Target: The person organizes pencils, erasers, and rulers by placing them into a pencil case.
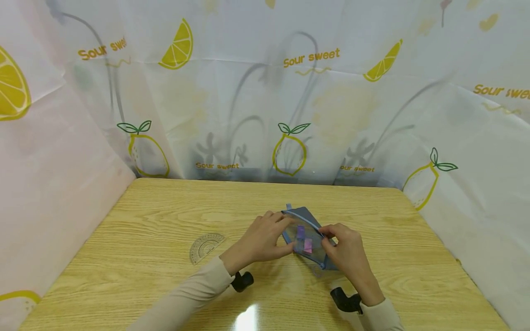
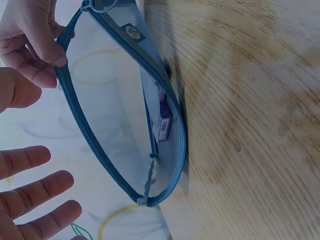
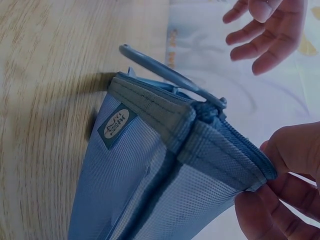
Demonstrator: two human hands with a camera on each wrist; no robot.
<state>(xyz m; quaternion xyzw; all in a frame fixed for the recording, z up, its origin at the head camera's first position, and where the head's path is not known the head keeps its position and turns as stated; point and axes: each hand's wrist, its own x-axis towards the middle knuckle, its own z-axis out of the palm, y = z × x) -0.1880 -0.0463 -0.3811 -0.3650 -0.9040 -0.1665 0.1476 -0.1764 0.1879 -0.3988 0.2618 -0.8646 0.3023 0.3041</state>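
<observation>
A blue zippered mesh pouch (image 1: pixel 290 230) stands unzipped on the table, its mouth gaping in the left wrist view. Small purple and pink pieces (image 2: pixel 164 122) lie inside it; their kind is hard to tell. My right hand (image 1: pixel 347 250) pinches the zippered rim between thumb and fingers, near the end with the ring-shaped zipper pull (image 3: pixel 170 75). At the pouch's left side is my left hand (image 1: pixel 265 236), its fingers spread and apart from the rim, holding nothing. An oval label (image 3: pixel 117 125) shows on the pouch's side.
A clear protractor (image 1: pixel 205 247) lies flat on the wooden table (image 1: pixel 145 257), left of my left hand. White sheets printed with lemons (image 1: pixel 232 101) enclose the back and sides of the table. Black wrist-camera mounts (image 1: pixel 345 301) hang beneath both wrists.
</observation>
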